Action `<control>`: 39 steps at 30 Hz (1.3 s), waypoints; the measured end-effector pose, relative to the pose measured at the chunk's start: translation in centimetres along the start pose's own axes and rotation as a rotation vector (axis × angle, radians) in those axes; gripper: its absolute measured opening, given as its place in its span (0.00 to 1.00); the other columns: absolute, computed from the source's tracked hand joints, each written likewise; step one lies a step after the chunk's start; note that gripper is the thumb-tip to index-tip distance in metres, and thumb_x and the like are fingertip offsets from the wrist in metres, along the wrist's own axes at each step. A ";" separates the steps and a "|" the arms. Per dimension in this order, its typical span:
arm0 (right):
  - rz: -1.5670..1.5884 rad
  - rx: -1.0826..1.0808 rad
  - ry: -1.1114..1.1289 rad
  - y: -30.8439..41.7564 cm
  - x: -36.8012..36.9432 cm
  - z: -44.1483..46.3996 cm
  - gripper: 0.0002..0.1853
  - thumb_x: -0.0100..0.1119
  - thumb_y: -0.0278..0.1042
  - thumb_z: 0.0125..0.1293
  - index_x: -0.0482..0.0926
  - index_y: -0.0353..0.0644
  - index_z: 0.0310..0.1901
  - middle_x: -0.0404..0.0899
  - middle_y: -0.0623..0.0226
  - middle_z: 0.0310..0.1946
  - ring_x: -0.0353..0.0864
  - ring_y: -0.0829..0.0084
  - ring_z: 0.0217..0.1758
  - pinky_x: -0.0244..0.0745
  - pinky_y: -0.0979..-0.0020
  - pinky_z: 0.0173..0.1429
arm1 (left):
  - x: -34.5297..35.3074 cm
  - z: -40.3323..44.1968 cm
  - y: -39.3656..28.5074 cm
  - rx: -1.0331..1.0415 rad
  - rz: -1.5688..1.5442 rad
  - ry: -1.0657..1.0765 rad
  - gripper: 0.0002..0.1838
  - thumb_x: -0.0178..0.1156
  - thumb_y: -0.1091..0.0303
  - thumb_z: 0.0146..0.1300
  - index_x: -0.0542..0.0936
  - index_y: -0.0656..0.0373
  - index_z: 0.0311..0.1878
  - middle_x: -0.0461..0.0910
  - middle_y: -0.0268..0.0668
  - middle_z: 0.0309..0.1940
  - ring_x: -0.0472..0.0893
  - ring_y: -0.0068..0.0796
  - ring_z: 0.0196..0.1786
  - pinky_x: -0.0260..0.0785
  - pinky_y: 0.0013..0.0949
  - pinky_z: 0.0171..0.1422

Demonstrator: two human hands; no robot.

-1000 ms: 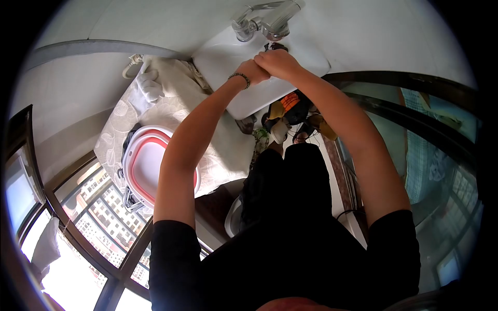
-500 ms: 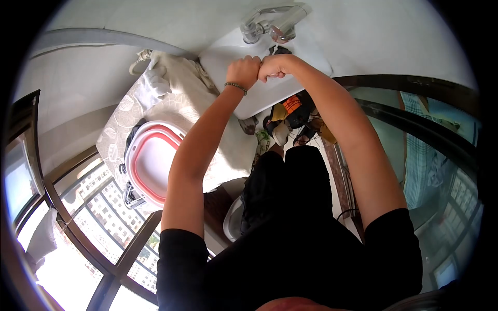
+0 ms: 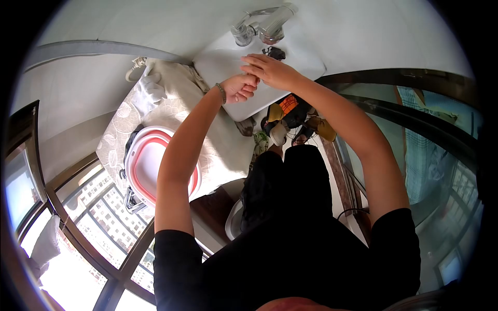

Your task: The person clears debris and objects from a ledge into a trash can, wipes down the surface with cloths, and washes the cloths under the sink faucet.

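The left hand (image 3: 240, 87) has its fingers curled in toward the palm, and I cannot tell whether anything is tucked inside. The right hand (image 3: 271, 72) is flatter, its fingers stretched out toward the left hand, the two meeting at the fingers. A beaded bracelet (image 3: 221, 93) circles the left wrist. Both hands are above the white sink (image 3: 265, 97). Just beyond the right hand, a dark lump (image 3: 275, 53) lies in the sink, too small to make out; whether the hand touches it I cannot tell. Farther beyond the hands, over the lump, is the metal tap (image 3: 272, 32).

To the left of the hands is a patterned tablecloth (image 3: 224, 141), with a white cloth (image 3: 150, 89) on it. Nearer the body and left of the hands, a pink and white basin (image 3: 151, 161) sits on the tablecloth, partly hidden by the left forearm. Below the hands, past the near edge of the sink, several shoes (image 3: 279, 132) are crowded together on the floor.
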State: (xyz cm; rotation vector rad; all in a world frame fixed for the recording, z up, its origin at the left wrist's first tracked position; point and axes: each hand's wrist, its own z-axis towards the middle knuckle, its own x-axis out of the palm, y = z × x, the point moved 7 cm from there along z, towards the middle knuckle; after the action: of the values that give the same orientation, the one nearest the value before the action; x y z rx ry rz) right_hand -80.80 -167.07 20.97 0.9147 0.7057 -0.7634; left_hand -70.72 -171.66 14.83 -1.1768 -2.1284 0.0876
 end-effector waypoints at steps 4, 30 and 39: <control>-0.116 -0.006 0.240 -0.7 1.3 0.4 0.23 0.65 0.25 0.50 0.76 0.46 0.51 0.79 0.64 0.47 0.83 0.62 0.46 0.80 0.64 0.41 | 2.8 -1.0 -0.7 -0.062 0.280 -0.032 0.04 0.61 0.62 0.62 0.74 0.45 0.36 0.54 0.17 0.16 0.52 0.09 0.17 0.39 0.20 0.18; 1.104 1.265 0.211 -1.9 2.6 2.2 0.06 0.59 0.28 0.46 0.73 0.43 0.17 0.66 0.74 0.14 0.58 0.78 0.14 0.50 0.68 0.20 | 3.2 -4.6 -12.0 0.806 2.282 -0.710 0.08 0.59 0.58 0.59 0.76 0.49 0.39 0.83 0.34 0.26 0.85 0.38 0.31 0.76 0.42 0.30; 0.097 0.753 -0.127 -0.3 1.2 -1.2 0.21 0.65 0.34 0.54 0.77 0.43 0.51 0.80 0.55 0.42 0.82 0.51 0.43 0.78 0.54 0.46 | 1.2 -4.2 -6.6 0.669 1.628 -1.212 0.14 0.63 0.63 0.58 0.75 0.46 0.46 0.84 0.37 0.32 0.85 0.44 0.37 0.76 0.48 0.39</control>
State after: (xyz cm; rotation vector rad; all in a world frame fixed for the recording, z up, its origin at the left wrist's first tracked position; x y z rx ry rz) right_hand -80.71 -166.44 19.38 1.5494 0.2434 -1.0109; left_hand -73.37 -175.67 21.13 -2.2604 -0.8810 2.4120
